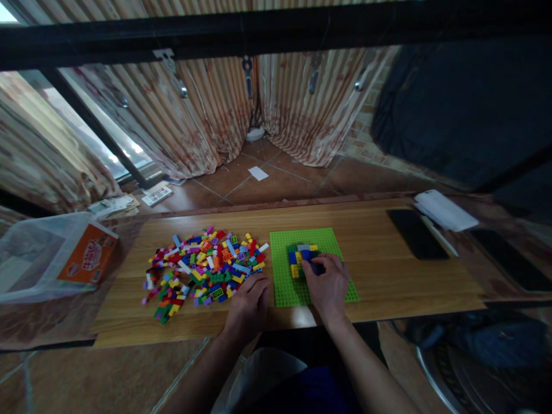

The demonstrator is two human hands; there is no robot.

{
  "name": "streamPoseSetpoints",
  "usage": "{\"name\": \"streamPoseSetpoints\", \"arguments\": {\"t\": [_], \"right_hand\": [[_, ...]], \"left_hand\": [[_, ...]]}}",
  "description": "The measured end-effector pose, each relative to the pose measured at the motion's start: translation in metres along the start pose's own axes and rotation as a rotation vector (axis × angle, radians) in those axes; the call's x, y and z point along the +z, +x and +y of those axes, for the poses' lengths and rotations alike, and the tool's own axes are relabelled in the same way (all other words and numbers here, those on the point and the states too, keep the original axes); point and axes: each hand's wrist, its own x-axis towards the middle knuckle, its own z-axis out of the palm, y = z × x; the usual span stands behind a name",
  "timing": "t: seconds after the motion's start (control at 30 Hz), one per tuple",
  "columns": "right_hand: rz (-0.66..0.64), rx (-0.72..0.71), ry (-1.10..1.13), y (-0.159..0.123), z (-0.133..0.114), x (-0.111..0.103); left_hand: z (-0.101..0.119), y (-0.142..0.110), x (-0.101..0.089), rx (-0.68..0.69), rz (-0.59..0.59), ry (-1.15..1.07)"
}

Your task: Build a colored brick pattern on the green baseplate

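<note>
A bright green studded baseplate (282,276) lies on the wooden table, and a low build of toy building bricks (295,259) in green, blue, yellow and grey stands on it. My right hand (330,284) reaches over the build's right side, thumb and fingers closed round a dark blue brick (318,267) there. It partly hides that side. My left hand (250,302) rests on the table left of the baseplate, at the edge of a pile of loose bricks (211,264). Its fingers are curled under, so whatever they hold, if anything, is hidden.
A clear plastic tub (38,247) with an orange label stands at the left end of the table (388,293). Toward the right end lie a black phone (416,234) and a white object (444,208). A dark bar (276,34) crosses above the far side.
</note>
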Motion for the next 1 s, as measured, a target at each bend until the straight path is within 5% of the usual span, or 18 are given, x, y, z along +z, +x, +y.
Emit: {"name": "streamPoseSetpoints", "arguments": {"t": [0.6, 0.8, 1.0], "right_hand": [[-0.019, -0.001, 0.09, 0.01, 0.006, -0.01], [-0.028, -0.028, -0.049, 0.039, 0.012, -0.006], [-0.124, -0.041, -0.165, 0.04, 0.009, 0.009]], "left_hand": [[0.0, 0.0, 0.0, -0.017, -0.012, 0.008], [0.001, 0.0, -0.001, -0.019, -0.015, 0.006], [-0.001, -0.002, 0.0, -0.02, -0.017, -0.011]]}}
